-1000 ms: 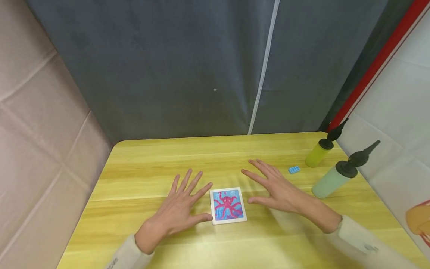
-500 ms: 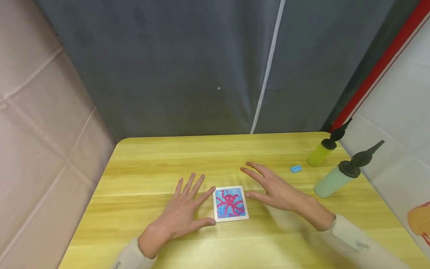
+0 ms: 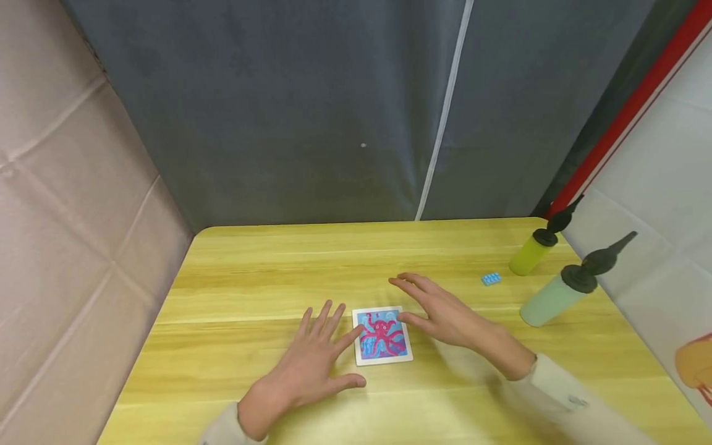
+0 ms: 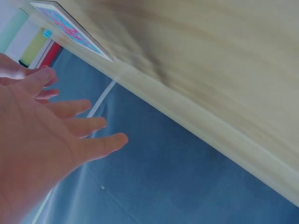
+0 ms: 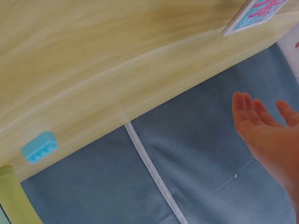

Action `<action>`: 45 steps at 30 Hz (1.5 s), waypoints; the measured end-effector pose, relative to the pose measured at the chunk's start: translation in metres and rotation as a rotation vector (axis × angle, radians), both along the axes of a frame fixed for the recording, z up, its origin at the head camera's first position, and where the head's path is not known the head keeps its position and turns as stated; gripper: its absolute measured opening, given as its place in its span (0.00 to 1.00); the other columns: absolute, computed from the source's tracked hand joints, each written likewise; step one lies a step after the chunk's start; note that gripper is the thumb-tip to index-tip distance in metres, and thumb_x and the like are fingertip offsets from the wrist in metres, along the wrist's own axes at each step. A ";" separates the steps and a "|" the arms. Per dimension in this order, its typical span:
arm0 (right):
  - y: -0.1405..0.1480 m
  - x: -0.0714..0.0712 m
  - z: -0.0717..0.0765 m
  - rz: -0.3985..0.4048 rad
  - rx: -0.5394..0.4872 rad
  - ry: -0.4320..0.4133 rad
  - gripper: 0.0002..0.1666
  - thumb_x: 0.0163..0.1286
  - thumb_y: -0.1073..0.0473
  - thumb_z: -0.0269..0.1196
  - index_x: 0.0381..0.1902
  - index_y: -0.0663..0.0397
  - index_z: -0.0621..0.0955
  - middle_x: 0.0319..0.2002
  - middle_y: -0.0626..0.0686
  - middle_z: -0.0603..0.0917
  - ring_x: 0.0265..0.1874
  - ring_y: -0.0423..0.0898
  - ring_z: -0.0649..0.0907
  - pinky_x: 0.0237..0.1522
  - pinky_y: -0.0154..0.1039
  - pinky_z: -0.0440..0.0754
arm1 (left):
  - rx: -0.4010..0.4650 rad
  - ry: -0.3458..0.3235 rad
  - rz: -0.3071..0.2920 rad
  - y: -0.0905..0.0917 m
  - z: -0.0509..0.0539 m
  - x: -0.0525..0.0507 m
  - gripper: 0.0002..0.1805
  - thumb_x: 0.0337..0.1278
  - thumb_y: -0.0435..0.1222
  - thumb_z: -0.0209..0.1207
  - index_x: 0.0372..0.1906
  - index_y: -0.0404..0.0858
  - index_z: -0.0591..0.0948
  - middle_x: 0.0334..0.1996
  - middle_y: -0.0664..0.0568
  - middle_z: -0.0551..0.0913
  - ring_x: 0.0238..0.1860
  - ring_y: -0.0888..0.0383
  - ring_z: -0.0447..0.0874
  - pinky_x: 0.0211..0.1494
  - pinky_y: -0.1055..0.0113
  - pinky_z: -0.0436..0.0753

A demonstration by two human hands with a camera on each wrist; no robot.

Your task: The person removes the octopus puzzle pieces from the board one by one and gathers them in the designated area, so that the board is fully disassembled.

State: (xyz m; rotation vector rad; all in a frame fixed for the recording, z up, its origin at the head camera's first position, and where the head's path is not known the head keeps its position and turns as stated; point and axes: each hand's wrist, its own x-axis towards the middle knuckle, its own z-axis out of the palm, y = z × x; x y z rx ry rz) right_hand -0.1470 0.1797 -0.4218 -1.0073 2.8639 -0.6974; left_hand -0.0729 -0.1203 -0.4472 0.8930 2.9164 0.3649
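A square picture tile (image 3: 384, 343) with a white border and a pink octopus on blue lies flat on the wooden table. Just left of it, my left hand (image 3: 306, 364) is held with fingers spread; its index fingertip overlaps the tile's left edge in the head view. On the tile's other side, my right hand (image 3: 447, 315) has its fingers extended, the thumb tip over the upper right corner. Both wrist views show the hands raised off the table, apart from the tile. Neither holds anything. The left wrist view also shows the tile (image 4: 70, 29) and the spread left hand (image 4: 51, 130).
Near the table's right side lie a small light-blue toy brick (image 3: 491, 279), a yellow-green bottle (image 3: 526, 256) and a larger pale-green bottle (image 3: 550, 301), both bottles with black tops. A dark grey curtain (image 3: 306, 123) hangs behind the table (image 3: 267, 259); pale walls flank it.
My left hand has drawn a little rightward and nearer to me. My right hand has moved left, its thumb now over the tile's corner. The whole head view has shifted slightly.
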 end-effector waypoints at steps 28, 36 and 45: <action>-0.031 -0.005 -0.022 0.046 0.031 -0.129 0.37 0.73 0.49 0.66 0.76 0.51 0.70 0.65 0.55 0.80 0.60 0.50 0.83 0.64 0.51 0.82 | -0.046 -0.114 -0.022 0.016 -0.013 0.015 0.43 0.65 0.72 0.49 0.79 0.57 0.66 0.80 0.32 0.58 0.81 0.33 0.53 0.80 0.32 0.53; -0.038 -0.007 -0.022 0.068 0.004 -0.150 0.37 0.74 0.52 0.67 0.76 0.52 0.69 0.62 0.55 0.81 0.51 0.50 0.86 0.57 0.50 0.85 | -0.034 -0.100 -0.041 0.017 -0.020 0.015 0.42 0.65 0.71 0.49 0.79 0.57 0.67 0.79 0.33 0.61 0.80 0.32 0.58 0.79 0.30 0.53; -0.049 -0.008 -0.024 0.090 0.026 -0.170 0.32 0.76 0.51 0.64 0.72 0.56 0.73 0.62 0.55 0.81 0.52 0.49 0.86 0.56 0.47 0.85 | -0.037 -0.145 -0.050 0.017 -0.020 0.015 0.41 0.66 0.68 0.52 0.79 0.56 0.66 0.80 0.33 0.59 0.80 0.30 0.55 0.79 0.29 0.52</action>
